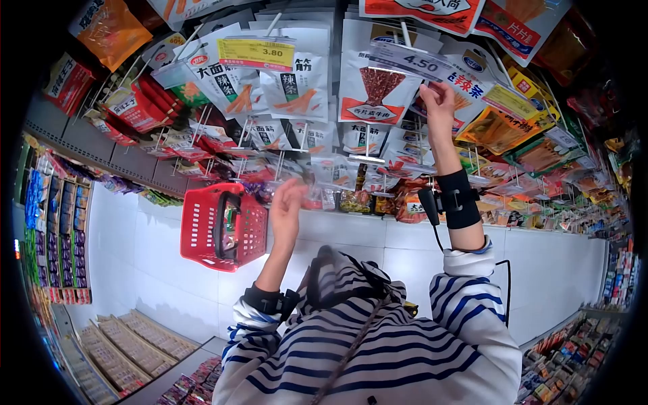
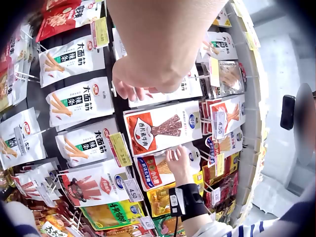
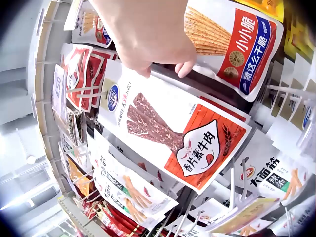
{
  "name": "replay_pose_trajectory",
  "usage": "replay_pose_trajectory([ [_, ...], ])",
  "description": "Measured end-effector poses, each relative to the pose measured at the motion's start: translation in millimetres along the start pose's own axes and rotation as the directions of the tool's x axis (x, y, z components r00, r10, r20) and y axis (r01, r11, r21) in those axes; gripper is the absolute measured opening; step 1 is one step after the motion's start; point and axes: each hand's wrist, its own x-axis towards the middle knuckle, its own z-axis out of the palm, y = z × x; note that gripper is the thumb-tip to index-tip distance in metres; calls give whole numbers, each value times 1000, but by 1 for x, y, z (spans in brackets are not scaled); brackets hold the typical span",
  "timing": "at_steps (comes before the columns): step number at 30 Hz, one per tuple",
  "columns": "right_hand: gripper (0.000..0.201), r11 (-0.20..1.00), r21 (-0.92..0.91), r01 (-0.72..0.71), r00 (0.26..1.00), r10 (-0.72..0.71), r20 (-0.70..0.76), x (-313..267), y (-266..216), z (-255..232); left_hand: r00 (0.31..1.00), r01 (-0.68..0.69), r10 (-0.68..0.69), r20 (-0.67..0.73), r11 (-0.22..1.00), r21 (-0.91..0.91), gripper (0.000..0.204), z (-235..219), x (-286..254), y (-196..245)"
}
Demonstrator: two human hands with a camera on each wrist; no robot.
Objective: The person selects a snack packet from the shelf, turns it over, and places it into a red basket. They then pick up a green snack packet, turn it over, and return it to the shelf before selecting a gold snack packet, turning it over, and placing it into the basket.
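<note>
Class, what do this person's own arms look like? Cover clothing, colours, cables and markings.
The sleeves are white with blue stripes. The left strap and right strap are black; the right has a thin black cable and a white label. The left grip and right grip wear no gloves.

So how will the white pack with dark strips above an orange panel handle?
The white pack looks flat, so it's probably light and bendy. It seems smooth, so may feel slippery. Hanging from a peg, it could swing if pushed.
</note>
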Motion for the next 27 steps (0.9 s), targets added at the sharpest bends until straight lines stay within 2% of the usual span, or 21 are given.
replay_pose_trajectory([
  [5, 26, 990, 74, 121, 992, -119, -29, -7, 13, 14, 999, 13, -13, 37, 1000, 3, 28, -21, 16, -4],
  [8, 19, 987, 139, -83, 991, 67, 118, -9, 2, 18, 998, 37, -36, 57, 999, -3, 28, -28, 24, -6],
  [11, 14, 978, 157, -136, 975, 104, 197, -6, -1, 16, 996, 48, -49, 81, 999, 13, 28, -32, 30, -6],
  [14, 14, 985, 129, -119, 977, 92, 194, 0, 11, 11, 993, 61, -63, 102, 998, 18, 28, -33, 32, -6],
  [20, 10, 977, 212, -24, 999, 16, 39, -14, -3, 25, 985, 89, -86, 150, 996, -11, 27, -34, 36, -8],
  [27, 12, 986, 158, -47, 998, 40, 48, -26, -15, 25, 980, 95, -88, 178, 995, -32, 27, -32, 38, -8],
])
